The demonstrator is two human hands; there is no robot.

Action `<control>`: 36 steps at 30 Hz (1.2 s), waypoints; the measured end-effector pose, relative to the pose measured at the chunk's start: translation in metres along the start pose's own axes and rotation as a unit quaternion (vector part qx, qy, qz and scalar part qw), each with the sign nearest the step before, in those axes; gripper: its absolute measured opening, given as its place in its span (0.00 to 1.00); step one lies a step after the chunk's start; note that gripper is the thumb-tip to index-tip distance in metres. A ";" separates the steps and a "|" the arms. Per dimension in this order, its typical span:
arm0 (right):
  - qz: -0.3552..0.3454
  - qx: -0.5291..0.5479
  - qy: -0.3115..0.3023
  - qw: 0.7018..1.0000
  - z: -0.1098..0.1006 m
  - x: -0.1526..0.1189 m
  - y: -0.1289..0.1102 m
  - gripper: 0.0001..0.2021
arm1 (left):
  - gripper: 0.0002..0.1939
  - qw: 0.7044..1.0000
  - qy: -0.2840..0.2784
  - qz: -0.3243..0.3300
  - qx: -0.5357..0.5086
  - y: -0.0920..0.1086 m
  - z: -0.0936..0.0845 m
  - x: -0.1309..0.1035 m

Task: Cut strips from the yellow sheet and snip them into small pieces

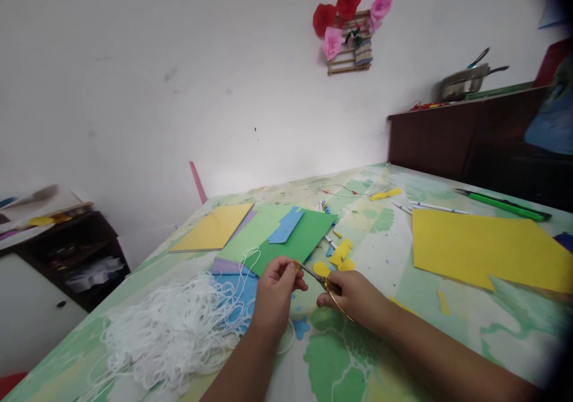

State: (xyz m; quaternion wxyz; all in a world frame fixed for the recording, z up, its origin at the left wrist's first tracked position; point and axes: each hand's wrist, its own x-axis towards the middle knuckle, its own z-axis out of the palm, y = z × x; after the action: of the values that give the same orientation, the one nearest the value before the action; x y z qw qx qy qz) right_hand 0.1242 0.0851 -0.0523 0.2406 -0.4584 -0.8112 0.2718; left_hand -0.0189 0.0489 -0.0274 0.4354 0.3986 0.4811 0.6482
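My right hand (358, 299) is closed around the handles of a pair of scissors (315, 275), whose blades point left toward my other hand. My left hand (276, 285) pinches a tiny yellow paper piece (296, 264) at the blade tips; most of it is hidden by the fingers. Whether the blades touch the piece I cannot tell. Just beyond both hands lie green sheets (308, 235) with a blue paper strip (286, 226) on top. Yellow paper scraps (342, 252) are scattered beside the scissors.
A tangled heap of white string (174, 330) spreads over the table at left. A large yellow sheet (483, 246) lies at right, near a green cutter-like tool (505, 206). Yellow-orange sheets (212, 229) sit at back left. A dark cabinet (434, 136) stands behind the right edge.
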 end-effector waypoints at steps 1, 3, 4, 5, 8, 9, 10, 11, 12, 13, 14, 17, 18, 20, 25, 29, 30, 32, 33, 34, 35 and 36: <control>0.001 0.000 0.000 1.000 0.000 0.000 0.000 0.15 | 0.05 1.000 0.005 0.001 0.006 0.000 0.000 0.000; 0.001 0.002 -0.002 1.000 -0.001 0.000 -0.001 0.15 | 0.06 1.000 0.013 0.000 0.015 0.001 0.000 0.000; 0.000 0.002 -0.002 1.000 -0.001 -0.001 -0.001 0.15 | 0.06 1.000 0.015 -0.002 0.019 0.002 0.000 0.000; -0.002 0.001 -0.001 1.000 -0.001 -0.001 -0.001 0.15 | 0.06 1.000 0.015 -0.003 0.022 0.002 0.000 0.000; -0.005 0.001 0.002 1.000 -0.001 -0.001 0.000 0.15 | 0.07 0.999 0.011 -0.006 0.029 0.004 0.000 0.000; -0.004 0.002 0.002 1.000 -0.001 -0.001 0.000 0.15 | 0.07 0.999 0.011 -0.007 0.030 0.005 0.000 -0.001; -0.004 0.004 0.003 1.000 0.000 -0.001 0.000 0.15 | 0.07 0.999 0.012 -0.007 0.030 0.005 0.000 -0.001; -0.004 0.006 0.003 1.000 0.000 -0.001 0.000 0.15 | 0.07 0.999 0.014 -0.008 0.031 0.006 0.000 -0.001; -0.004 0.007 0.003 1.000 0.000 -0.001 0.000 0.16 | 0.07 0.999 0.016 -0.009 0.032 0.007 0.000 -0.001; -0.005 0.007 0.003 1.000 0.000 -0.001 0.000 0.16 | 0.07 0.999 0.017 -0.010 0.033 0.007 0.001 -0.001; -0.005 0.005 0.003 1.000 0.000 -0.001 0.000 0.16 | 0.06 0.999 0.017 -0.010 0.035 0.008 0.001 -0.002; -0.003 -0.003 -0.004 1.000 -0.001 0.000 -0.001 0.17 | 0.06 0.999 0.012 -0.009 0.039 0.008 0.000 -0.001; -0.001 -0.006 -0.005 1.000 -0.001 -0.001 -0.001 0.17 | 0.06 0.999 0.011 -0.008 0.038 0.008 0.000 -0.001; -0.002 -0.009 -0.005 1.000 -0.001 -0.001 -0.001 0.17 | 0.06 0.999 0.007 -0.006 0.035 0.006 -0.001 -0.001; -0.021 -0.008 -0.008 1.000 -0.001 -0.005 0.000 0.17 | 0.06 1.000 0.004 0.000 0.027 0.004 -0.002 0.000; -0.021 -0.017 -0.009 1.000 -0.001 -0.005 0.001 0.17 | 0.07 1.000 0.003 0.001 0.022 0.003 -0.002 0.000; -0.021 -0.018 -0.009 1.000 -0.001 -0.005 0.001 0.17 | 0.07 1.000 0.002 0.001 0.022 0.003 -0.002 0.000; -0.022 -0.018 -0.009 1.000 -0.001 -0.005 0.001 0.18 | 0.07 1.000 0.002 0.001 0.021 0.002 -0.002 0.000; -0.022 -0.019 -0.009 1.000 -0.001 -0.005 0.001 0.18 | 0.07 1.000 0.002 0.001 0.019 0.002 -0.002 0.000; -0.022 -0.020 -0.009 1.000 -0.001 -0.006 0.001 0.18 | 0.07 1.000 0.003 0.000 0.017 0.001 -0.002 0.000; -0.021 -0.023 -0.009 0.999 -0.002 -0.006 0.001 0.18 | 0.07 1.000 0.005 -0.001 0.016 0.001 -0.002 0.000; -0.022 -0.028 -0.008 0.999 -0.002 -0.007 0.001 0.18 | 0.07 1.000 0.006 -0.001 0.015 0.000 -0.002 0.000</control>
State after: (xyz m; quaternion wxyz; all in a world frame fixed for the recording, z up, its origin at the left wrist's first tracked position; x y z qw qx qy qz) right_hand 0.1287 0.0800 -0.0523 0.2271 -0.4449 -0.8303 0.2470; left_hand -0.0208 0.0486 -0.0278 0.4272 0.4002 0.4939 0.6430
